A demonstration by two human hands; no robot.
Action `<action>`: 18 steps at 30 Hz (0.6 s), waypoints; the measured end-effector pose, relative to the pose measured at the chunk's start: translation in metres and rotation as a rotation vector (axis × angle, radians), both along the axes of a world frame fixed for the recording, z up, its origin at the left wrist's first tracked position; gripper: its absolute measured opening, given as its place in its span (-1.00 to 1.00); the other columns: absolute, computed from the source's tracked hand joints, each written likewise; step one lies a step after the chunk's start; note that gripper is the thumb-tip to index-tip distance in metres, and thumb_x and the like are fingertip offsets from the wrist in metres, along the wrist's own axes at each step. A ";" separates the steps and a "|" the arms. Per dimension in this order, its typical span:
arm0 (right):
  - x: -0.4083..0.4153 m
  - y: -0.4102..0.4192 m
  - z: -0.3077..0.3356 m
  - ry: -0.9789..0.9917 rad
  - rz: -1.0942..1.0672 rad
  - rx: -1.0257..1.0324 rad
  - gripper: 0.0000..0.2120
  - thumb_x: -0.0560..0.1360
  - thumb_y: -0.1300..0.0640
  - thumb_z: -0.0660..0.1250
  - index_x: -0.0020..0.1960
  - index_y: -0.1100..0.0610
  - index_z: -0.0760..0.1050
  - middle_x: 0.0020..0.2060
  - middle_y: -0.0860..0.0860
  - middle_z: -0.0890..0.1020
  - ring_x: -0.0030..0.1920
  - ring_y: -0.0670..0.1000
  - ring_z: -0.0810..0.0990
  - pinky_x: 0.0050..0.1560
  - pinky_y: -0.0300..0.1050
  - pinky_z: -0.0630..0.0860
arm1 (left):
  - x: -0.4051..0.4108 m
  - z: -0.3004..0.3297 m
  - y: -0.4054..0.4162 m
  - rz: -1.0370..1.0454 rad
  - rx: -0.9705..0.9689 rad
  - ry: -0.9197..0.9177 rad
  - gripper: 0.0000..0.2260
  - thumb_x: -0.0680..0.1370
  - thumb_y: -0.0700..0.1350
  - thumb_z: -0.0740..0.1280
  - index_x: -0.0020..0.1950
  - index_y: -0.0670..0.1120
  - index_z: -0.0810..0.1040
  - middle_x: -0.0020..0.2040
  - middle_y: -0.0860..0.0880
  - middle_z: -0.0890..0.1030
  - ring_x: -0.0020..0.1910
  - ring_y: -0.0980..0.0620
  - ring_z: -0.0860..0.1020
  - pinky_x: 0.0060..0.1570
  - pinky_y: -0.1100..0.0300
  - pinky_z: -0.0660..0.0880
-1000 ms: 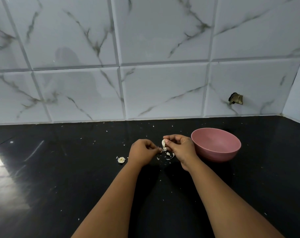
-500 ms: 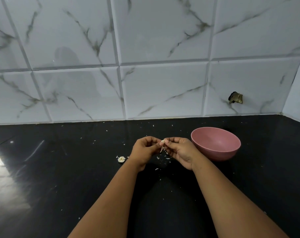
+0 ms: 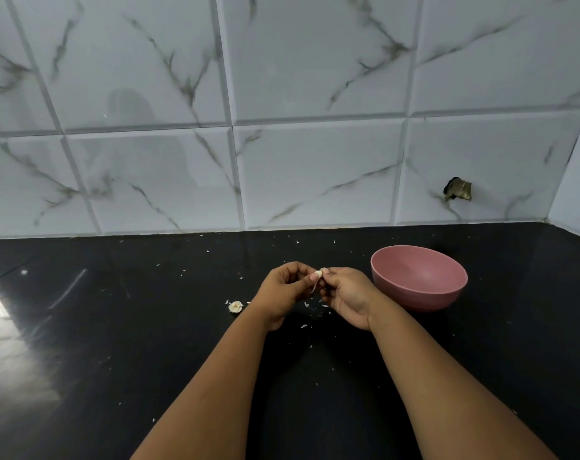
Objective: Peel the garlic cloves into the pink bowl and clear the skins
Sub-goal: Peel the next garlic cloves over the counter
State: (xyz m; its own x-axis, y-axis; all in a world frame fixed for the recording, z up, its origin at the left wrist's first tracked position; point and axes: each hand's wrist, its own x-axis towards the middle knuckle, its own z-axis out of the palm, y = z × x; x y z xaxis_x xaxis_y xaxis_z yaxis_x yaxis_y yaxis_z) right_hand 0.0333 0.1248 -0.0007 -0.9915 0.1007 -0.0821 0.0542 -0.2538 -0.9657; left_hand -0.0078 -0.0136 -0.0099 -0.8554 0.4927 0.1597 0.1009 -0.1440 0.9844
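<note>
On the black table (image 3: pixel 83 327) below the marble tiles, many small skin flakes (image 3: pixel 306 304) and 1 garlic root piece (image 3: pixel 235 306) lie left of centre, 1 pink bowl (image 3: pixel 418 277) stands right of centre, and beside it the left hand (image 3: pixel 283 290) and right hand (image 3: pixel 346 293) together pinch 1 garlic clove (image 3: pixel 319 273).

The glossy black stone bench (image 3: pixel 116 327) lies open to the left of both arms, carrying only a small pale garlic root stub (image 3: pixel 235 306) near the left wrist and thin white skin flakes (image 3: pixel 307 305). On the right, the round pink plastic bowl (image 3: pixel 418 277) stands just beside the right hand (image 3: pixel 346 295). Behind, the grey-veined white marble tile wall (image 3: pixel 315 161) closes the far edge, with a small brass wall fitting (image 3: pixel 458 189) jutting above the bowl.
</note>
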 end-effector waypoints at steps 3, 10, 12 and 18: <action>-0.002 -0.001 -0.003 0.001 -0.016 0.139 -0.71 0.68 0.20 0.07 -0.10 0.15 0.51 -0.34 0.01 0.47 -0.32 -0.07 0.38 -0.27 -0.21 0.36 | 0.000 -0.001 0.002 -0.050 0.028 -0.085 -0.94 0.60 -0.27 0.30 -0.04 -0.19 0.55 -0.18 -0.13 0.59 -0.14 -0.02 0.56 0.02 0.13 0.52; -0.009 -0.009 -0.007 0.056 -0.164 0.399 -0.76 0.65 0.14 0.09 -0.05 0.09 0.51 -0.24 -0.03 0.52 -0.23 -0.08 0.45 -0.19 -0.18 0.39 | -0.001 -0.003 0.005 -0.003 0.067 -0.052 -0.77 0.49 -0.26 0.45 0.10 -0.20 0.50 -0.16 -0.12 0.59 -0.19 0.02 0.58 -0.07 0.16 0.54; -0.009 -0.010 -0.006 0.073 -0.163 0.401 -0.72 0.67 0.10 0.07 -0.10 0.05 0.51 -0.28 -0.07 0.51 -0.29 -0.13 0.43 -0.25 -0.24 0.36 | -0.004 -0.003 0.003 0.027 0.071 0.001 -0.81 0.49 -0.28 0.44 0.06 -0.22 0.52 -0.17 -0.15 0.60 -0.18 0.00 0.59 -0.06 0.13 0.55; -0.007 -0.008 -0.008 0.046 -0.170 0.407 -0.71 0.68 0.09 0.06 -0.05 0.13 0.52 -0.31 0.02 0.51 -0.31 -0.08 0.39 -0.25 -0.17 0.35 | -0.002 -0.007 0.010 0.067 0.063 0.005 -0.94 0.58 -0.28 0.34 -0.02 -0.25 0.59 -0.26 -0.05 0.64 -0.29 0.12 0.57 -0.13 0.26 0.52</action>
